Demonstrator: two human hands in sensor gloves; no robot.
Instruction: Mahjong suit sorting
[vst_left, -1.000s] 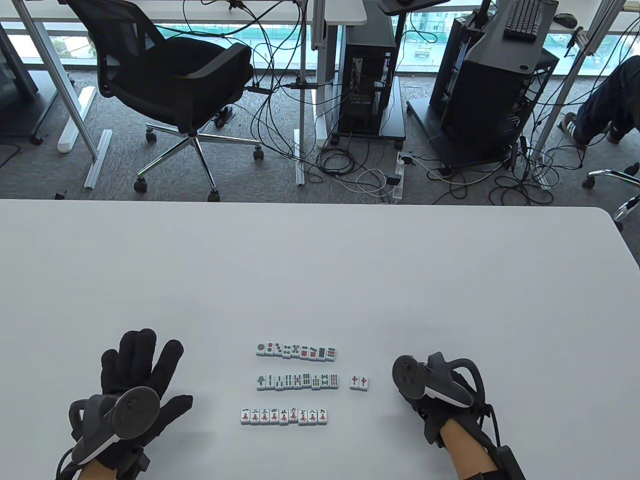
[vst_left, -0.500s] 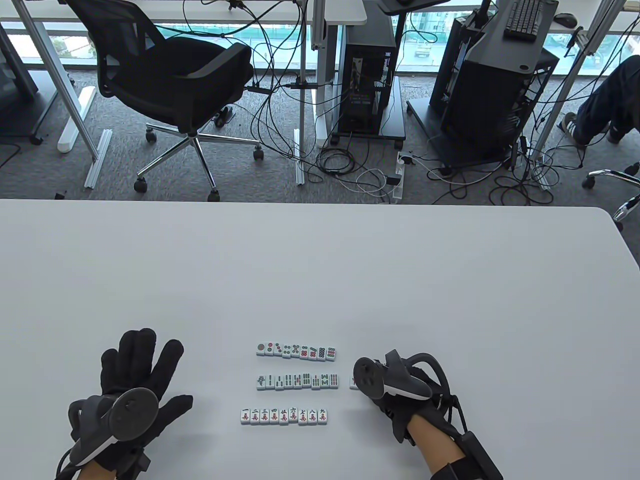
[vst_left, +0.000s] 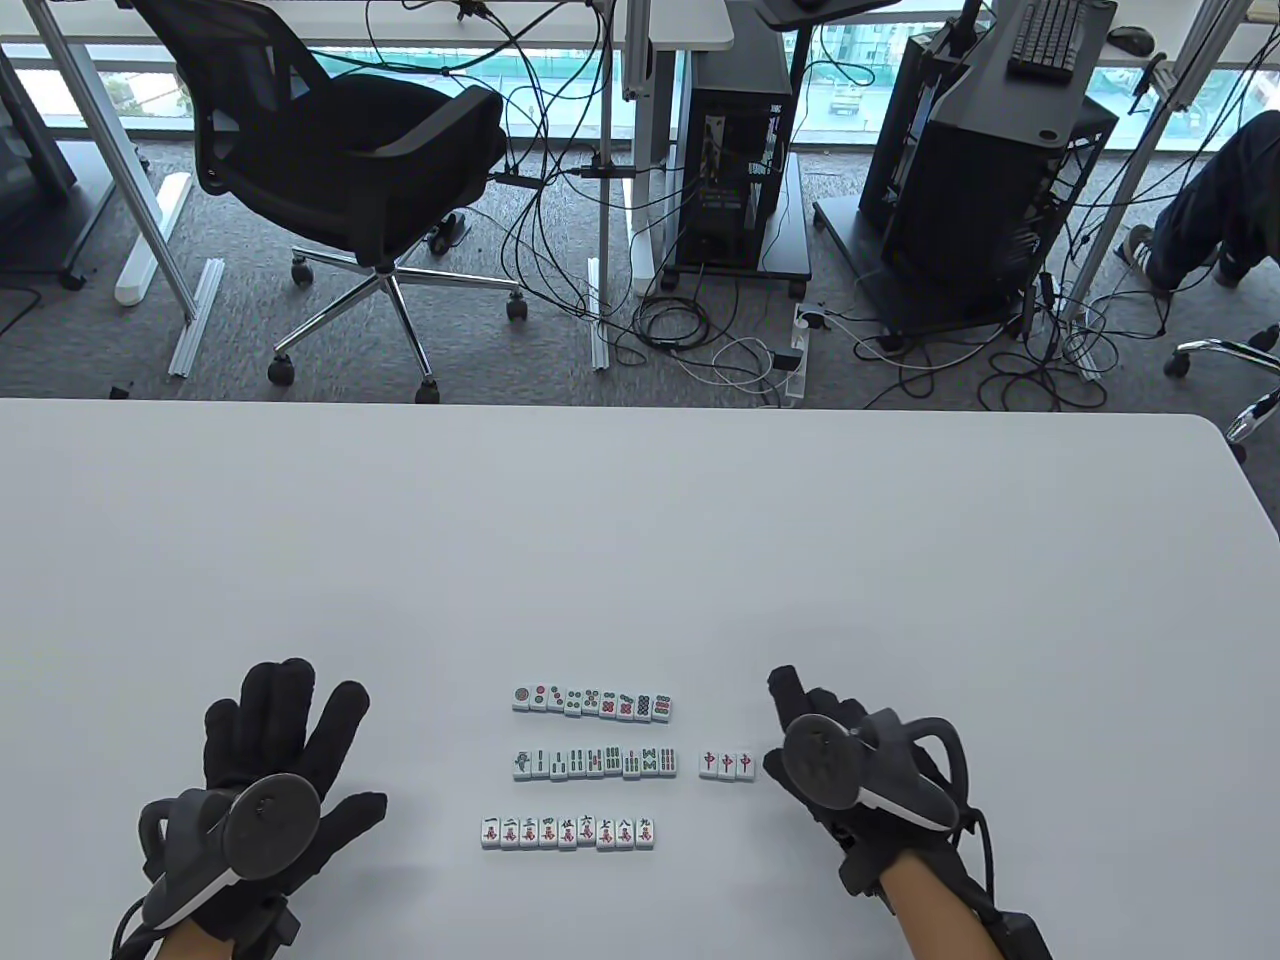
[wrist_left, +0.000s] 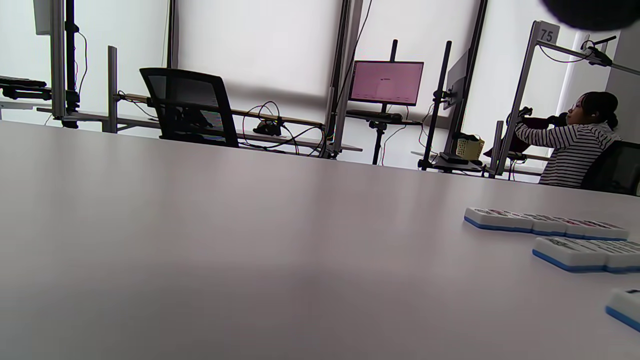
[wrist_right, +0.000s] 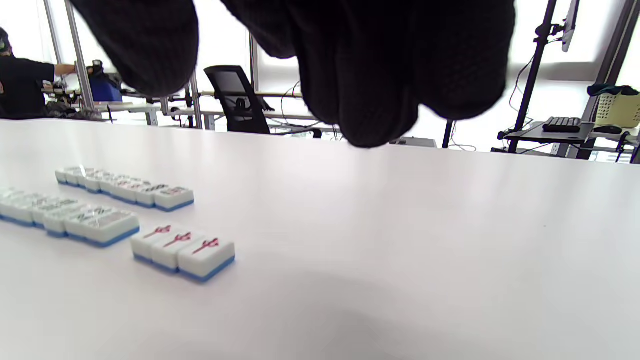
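Three sorted rows of mahjong tiles lie face up near the table's front: a circles row (vst_left: 590, 704), a bamboo row (vst_left: 595, 763) and a characters row (vst_left: 568, 832). Right of the bamboo row sit three red-dragon tiles (vst_left: 727, 766) side by side, which show up close in the right wrist view (wrist_right: 182, 250). My right hand (vst_left: 800, 715) hovers just right of them, its fingers (wrist_right: 360, 75) loose and holding nothing. My left hand (vst_left: 275, 720) lies flat on the table with fingers spread, well left of the rows.
The white table (vst_left: 640, 540) stretches far beyond the tiles. Past its far edge stand an office chair (vst_left: 340, 160), computer towers and loose cables on the floor. In the left wrist view the rows' left ends (wrist_left: 545, 225) show at the right.
The right hand went left to the two red-dragon tiles, then drew back right. A third red-dragon tile now lies at their right end. The left hand stayed still.
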